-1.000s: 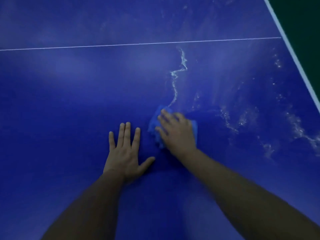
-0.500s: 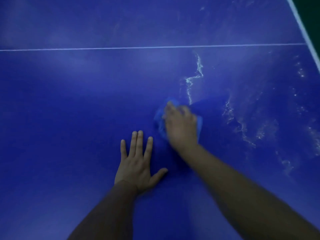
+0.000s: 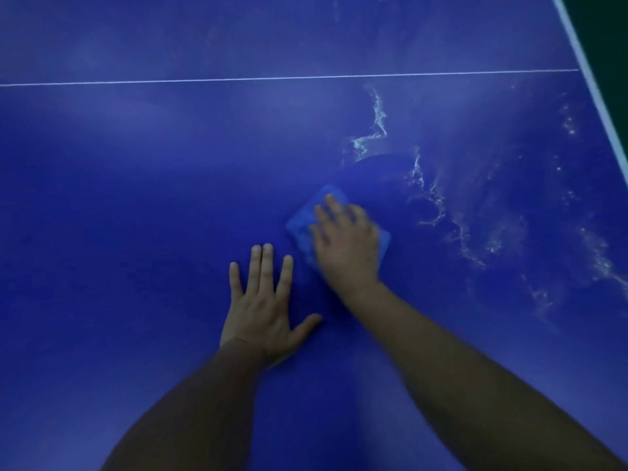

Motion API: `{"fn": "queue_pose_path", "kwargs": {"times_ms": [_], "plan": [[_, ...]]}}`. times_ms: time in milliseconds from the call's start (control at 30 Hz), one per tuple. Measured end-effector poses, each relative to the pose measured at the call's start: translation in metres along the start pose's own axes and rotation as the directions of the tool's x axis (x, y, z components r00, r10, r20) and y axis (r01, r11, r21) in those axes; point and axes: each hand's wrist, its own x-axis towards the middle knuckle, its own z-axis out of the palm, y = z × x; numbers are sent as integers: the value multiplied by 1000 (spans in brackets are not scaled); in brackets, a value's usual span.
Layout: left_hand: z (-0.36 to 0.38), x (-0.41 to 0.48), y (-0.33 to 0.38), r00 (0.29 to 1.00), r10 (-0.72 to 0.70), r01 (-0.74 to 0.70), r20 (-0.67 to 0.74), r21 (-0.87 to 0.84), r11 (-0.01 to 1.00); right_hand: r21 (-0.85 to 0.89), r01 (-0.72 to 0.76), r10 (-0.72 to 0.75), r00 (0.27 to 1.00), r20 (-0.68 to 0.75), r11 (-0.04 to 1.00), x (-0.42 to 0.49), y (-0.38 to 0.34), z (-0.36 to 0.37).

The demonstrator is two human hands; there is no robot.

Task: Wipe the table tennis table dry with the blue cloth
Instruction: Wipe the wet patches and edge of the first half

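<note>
The blue cloth (image 3: 303,222) lies folded flat on the blue counter (image 3: 136,198), a little right of the middle of the view. The right hand (image 3: 346,241) rests on top of it, palm down. Its grip is open, the fingers (image 3: 331,207) nearly straight and pressing the cloth to the surface, though the hand is slightly blurred. Just beside it, the left hand (image 3: 263,307) lies flat on the bare counter, its grip fully open with spread fingers and nothing held. Whitish water streaks (image 3: 378,120) run beyond the cloth, and wet patches (image 3: 475,239) spread to the right. The only markings are a thin white line (image 3: 238,79) across the counter and a white edge stripe (image 3: 585,71) at the upper right.
</note>
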Motion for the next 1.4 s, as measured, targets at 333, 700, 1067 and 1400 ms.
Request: {"fn": "queue_pose_path", "kwargs": {"times_ms": [333,700,1067,1400], "plan": [[-3,-3,1,999,-15,14,46,9,1000,33,-490,491,864,-110,871,-6,83,-54],[-4,-4,0,999,-13,12,48,26,1000,-123,-458,449,888,-98,880,-88,170,-62],[0,-12,10,998,-43,44,-48,21,999,35,-234,224,959,172,972,-179,15,-50],[19,-48,111,989,36,-50,-146,-93,994,15,-712,712,701,-42,702,-162,274,-115]]}}
